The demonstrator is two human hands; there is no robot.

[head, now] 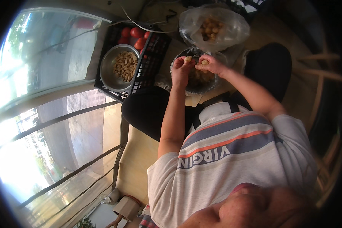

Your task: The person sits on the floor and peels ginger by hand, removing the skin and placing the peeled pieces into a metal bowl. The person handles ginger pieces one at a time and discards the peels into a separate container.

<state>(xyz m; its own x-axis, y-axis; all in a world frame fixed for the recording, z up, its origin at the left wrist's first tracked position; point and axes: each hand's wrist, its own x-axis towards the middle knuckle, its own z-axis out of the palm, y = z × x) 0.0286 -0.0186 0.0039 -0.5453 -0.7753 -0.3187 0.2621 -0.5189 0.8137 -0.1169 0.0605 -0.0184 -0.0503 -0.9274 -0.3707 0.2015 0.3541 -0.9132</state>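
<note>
Over a dark basin lined with clear plastic (199,89), both hands are raised close together. My left hand (181,68) pinches a pale garlic clove (187,59) between thumb and fingertips. Another pale piece, seemingly garlic too, (205,62) is held in the fingers of my right hand (211,66). Brownish peelings (201,77) lie in the basin below, partly hidden by the hands. To the left, a steel bowl (107,72) holds many peeled cloves (126,65). Beyond the basin stands an open clear plastic bag (233,27) with round yellow-brown pieces (212,28) inside.
The steel bowl rests on a black plastic crate (156,54) with several red tomatoes (137,32). White cables (128,14) run behind the crate. Glass panes with dark bars (74,115) stand at the left. My knees flank the basin. Wooden bars (319,72) are at the right.
</note>
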